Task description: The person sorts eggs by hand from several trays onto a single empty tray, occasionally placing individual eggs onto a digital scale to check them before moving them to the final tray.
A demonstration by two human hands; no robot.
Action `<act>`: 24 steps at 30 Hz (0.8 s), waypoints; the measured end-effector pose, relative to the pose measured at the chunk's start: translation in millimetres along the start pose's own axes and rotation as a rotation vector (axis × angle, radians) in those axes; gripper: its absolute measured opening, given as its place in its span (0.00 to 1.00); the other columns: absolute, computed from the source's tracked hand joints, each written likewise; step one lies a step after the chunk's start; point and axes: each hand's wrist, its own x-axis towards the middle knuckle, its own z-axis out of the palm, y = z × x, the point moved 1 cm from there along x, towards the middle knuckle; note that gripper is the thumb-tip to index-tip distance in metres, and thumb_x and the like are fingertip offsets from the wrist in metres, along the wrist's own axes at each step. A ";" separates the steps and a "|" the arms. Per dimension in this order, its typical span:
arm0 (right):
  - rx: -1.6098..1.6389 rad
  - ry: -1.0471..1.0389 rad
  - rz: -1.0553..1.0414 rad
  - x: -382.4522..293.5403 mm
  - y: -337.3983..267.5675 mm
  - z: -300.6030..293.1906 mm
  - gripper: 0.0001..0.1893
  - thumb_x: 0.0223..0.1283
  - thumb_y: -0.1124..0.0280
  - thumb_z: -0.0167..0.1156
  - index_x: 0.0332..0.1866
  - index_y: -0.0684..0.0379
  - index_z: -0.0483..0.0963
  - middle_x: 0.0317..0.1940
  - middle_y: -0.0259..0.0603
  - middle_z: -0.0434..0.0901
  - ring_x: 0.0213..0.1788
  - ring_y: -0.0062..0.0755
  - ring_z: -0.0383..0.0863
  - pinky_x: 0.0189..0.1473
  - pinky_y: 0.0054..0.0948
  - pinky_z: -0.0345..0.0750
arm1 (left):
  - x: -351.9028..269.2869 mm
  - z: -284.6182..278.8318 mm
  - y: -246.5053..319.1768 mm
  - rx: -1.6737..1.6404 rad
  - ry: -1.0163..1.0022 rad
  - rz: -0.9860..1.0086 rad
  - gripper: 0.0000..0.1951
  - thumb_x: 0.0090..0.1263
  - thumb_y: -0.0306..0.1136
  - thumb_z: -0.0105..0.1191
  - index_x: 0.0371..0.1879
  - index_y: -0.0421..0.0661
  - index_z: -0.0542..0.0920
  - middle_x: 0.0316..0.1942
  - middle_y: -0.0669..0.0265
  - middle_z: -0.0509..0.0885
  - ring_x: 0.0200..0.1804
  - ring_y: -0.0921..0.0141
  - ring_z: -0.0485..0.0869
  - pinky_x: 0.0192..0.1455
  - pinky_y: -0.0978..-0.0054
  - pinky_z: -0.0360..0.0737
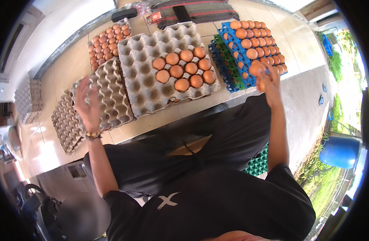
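Note:
My right hand [270, 86] holds brown eggs [258, 69] at the near edge of a blue plastic egg tray [225, 28] full of brown eggs, stacked on other blue and green trays. My left hand [88, 101], blurred, is spread over an empty grey pulp egg tray [115, 104], with no egg seen in it. Between the hands lies a larger-looking pulp tray [134, 98] with several brown eggs [176, 71] grouped in its right part and bare cups at its left. Behind it on the left, another pulp tray is filled with brown eggs [105, 45].
More pulp trays [64, 123] lie at the left, and a taller stack [28, 101] stands farther left. A black phone [181, 14] rests on a striped mat [202, 13] at the back, beside a black case [124, 14]. The tiled ledge [151, 125] ends before my knees.

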 end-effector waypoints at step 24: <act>0.763 -0.645 0.343 -56.5 -28.6 227.2 0.28 0.73 0.55 0.44 0.68 0.67 0.64 0.63 0.47 0.71 0.65 0.39 0.72 0.66 0.40 0.68 | -67.5 83.7 93.6 -0.291 -0.325 0.224 0.30 0.52 0.35 0.74 0.58 0.49 0.81 0.50 0.60 0.83 0.46 0.65 0.85 0.46 0.68 0.85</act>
